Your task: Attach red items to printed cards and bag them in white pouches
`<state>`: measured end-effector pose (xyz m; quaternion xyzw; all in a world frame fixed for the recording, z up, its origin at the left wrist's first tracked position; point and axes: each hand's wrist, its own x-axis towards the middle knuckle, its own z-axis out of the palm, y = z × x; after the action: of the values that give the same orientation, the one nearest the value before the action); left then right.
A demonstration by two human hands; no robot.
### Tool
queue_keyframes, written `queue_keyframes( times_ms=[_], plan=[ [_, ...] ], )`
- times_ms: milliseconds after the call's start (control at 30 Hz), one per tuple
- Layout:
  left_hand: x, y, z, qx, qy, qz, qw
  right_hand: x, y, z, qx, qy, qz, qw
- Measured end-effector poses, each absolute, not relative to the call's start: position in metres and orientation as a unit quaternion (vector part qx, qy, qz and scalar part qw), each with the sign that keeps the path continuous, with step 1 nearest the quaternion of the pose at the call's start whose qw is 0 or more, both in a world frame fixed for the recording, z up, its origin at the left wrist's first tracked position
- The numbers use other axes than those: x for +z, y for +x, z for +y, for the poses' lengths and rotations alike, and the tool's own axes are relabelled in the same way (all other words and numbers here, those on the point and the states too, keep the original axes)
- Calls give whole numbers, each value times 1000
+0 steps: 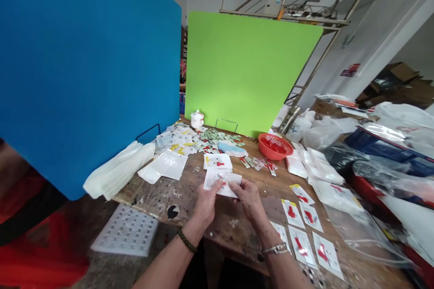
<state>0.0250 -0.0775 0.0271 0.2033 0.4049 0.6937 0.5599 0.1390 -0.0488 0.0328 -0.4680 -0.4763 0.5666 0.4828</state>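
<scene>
My left hand (206,202) and my right hand (249,196) pinch a white card packet (222,182) between them, thumbs on top, above the front of the wooden table (156,198). Just behind it lies another white card (218,161) with a red piece and a yellow mark. To the right of my right hand, several cards with red pieces (306,216) lie in loose rows. Farther back are a heap of small green and red pieces (217,137), a pale blue item (233,149) and a red basket (275,146).
A blue board (91,67) and a green board (251,72) stand behind the table. White sheets (118,169), plastic sleeves (166,165) and a lidded white cup (197,119) are at the left. Plastic bags (322,167) crowd the right side. A red stool (44,253) stands at lower left.
</scene>
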Motion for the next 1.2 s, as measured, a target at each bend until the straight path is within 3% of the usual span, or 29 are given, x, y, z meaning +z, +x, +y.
queue_keyframes(
  times_ms=[67, 167, 267, 367, 467, 667, 833, 967, 1100, 1200],
  plan=[
    [29, -4, -69, 676, 292, 466, 490, 36, 133, -22, 554, -465, -502, 473],
    [33, -61, -60, 622, 423, 608, 255, 38, 128, 20, 500, -496, -550, 449],
    [38, -114, -54, 439, 508, 739, 54, 36, 125, 52, 331, -573, -645, 382],
    [40, -148, -49, 264, 528, 807, -5, 31, 123, 63, 117, -598, -717, 339],
    [40, -162, -43, 173, 542, 822, -3, 22, 115, 52, 40, -556, -757, 341],
    [38, -168, -26, 151, 527, 833, 75, 2, 89, -1, 134, -449, -803, 368],
    [47, -164, -27, 162, 539, 823, 80, -1, 78, -37, 210, -443, -794, 359],
    [60, -149, -46, 199, 595, 773, 94, 13, 79, -49, 223, -452, -760, 410],
    [76, -126, -70, 280, 703, 600, 261, 34, 89, -55, 237, -462, -716, 467],
    [87, -110, -81, 291, 719, 524, 352, 46, 101, -65, 341, -456, -692, 444]
  ],
)
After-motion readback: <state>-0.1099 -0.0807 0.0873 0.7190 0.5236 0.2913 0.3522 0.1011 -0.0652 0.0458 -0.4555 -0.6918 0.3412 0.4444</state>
